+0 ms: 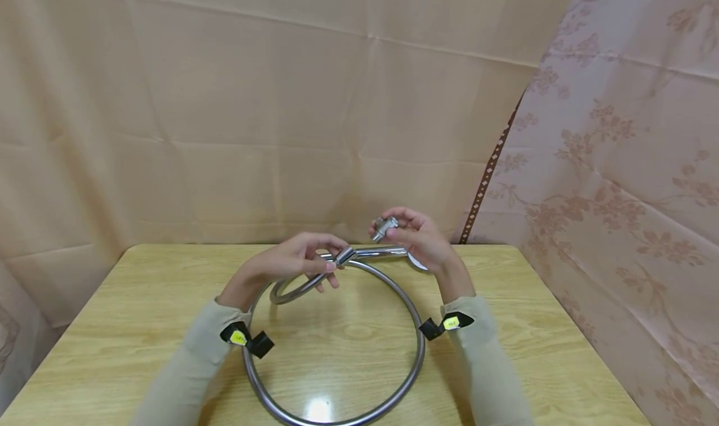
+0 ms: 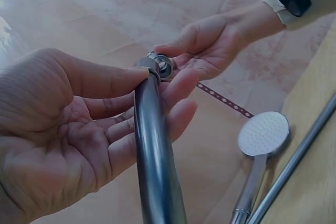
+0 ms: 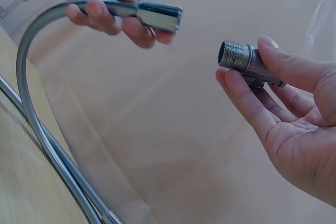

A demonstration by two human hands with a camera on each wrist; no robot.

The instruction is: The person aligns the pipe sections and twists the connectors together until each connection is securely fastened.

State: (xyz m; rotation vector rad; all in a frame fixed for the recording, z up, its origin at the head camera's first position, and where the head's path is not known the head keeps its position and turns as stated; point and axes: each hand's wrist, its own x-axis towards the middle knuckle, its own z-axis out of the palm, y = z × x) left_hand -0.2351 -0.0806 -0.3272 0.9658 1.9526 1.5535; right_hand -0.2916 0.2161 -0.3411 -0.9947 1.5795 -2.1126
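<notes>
My left hand [image 1: 298, 256] holds a grey metal shower hose [image 2: 155, 145] near its end, thumb and fingers around it. The hose's smooth chrome end nut [image 3: 160, 16] sticks out past the fingertips, pointing toward the right hand. Between thumb and fingers, my right hand [image 1: 425, 242] pinches a small chrome pipe fitting [image 3: 239, 56] whose round threaded end faces the nut. A gap separates nut and fitting in the right wrist view. Behind the hands, a chrome shower head [image 2: 264, 132] with a white face lies at the table's far edge.
The rest of the hose forms a large loop on the light wooden table [image 1: 185, 282], under and between the forearms. Beige curtain [image 1: 253, 114] hangs close behind the far edge, and a floral curtain [image 1: 623, 164] stands on the right. Each wrist wears a black camera strap.
</notes>
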